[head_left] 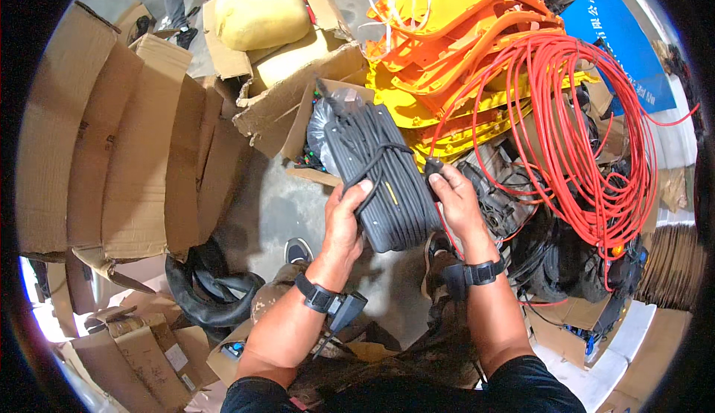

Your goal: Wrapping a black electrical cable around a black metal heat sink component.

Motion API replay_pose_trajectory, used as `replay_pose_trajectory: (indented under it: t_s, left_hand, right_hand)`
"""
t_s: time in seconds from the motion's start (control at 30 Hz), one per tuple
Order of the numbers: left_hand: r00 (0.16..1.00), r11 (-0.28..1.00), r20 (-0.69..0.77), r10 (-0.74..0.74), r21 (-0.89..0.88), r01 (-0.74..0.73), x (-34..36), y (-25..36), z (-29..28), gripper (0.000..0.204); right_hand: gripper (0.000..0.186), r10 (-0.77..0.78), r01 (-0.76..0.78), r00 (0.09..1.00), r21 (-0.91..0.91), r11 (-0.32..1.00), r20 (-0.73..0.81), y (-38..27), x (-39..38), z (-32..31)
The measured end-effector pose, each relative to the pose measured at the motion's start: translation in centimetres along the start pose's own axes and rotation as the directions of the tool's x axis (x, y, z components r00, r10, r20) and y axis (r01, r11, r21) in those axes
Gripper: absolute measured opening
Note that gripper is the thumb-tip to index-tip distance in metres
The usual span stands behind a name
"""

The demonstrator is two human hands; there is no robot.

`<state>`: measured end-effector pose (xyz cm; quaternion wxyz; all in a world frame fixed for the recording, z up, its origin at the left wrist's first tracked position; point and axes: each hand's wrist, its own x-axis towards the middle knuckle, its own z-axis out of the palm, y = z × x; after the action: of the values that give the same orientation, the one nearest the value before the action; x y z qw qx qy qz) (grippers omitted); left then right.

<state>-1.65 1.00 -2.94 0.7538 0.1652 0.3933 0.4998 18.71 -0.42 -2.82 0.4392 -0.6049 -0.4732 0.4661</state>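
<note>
Forearms enter from the lower edge, each with a black wrist strap. Left hand [344, 215] is closed around the near left side of a black cable bundle [383, 175], fingers hooked over its edge. Right hand [456, 201] pinches the bundle's black plug end [433, 167] at its right side, fingers closed. The bundle sits at frame centre, held above the grey floor [287, 208], bound by a wrap of its own cord.

Risk, as judged: the wrap looks loose; if the pinch on the plug slips, turns could spill and tangle with the red cable coil [588, 137] just right of it. Footing is cluttered, with a black rubber tube [212, 290] at lower left. Flattened cardboard boxes [126, 137] fill the left; orange and yellow plastic shells [462, 33] are stacked at upper centre.
</note>
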Motion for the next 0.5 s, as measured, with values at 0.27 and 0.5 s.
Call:
replay_pose_trajectory:
  t_s: [0.27, 0.5]
  left_hand:
    - [1.000, 0.990, 0.024, 0.008, -0.141, -0.005, -0.2, 1.3, 0.4, 0.052]
    - [0.996, 0.972, 0.057, 0.070, -0.226, -0.055, -0.1, 1.9, 0.9, 0.053]
  right_hand:
    - [0.020, 0.135, -0.138, 0.990, -0.117, 0.983, -0.039, 0.0, -0.5, -1.2]
    - [0.010, 0.131, -0.130, 0.990, -0.024, 0.991, 0.059, 0.1, -0.1, -1.6]
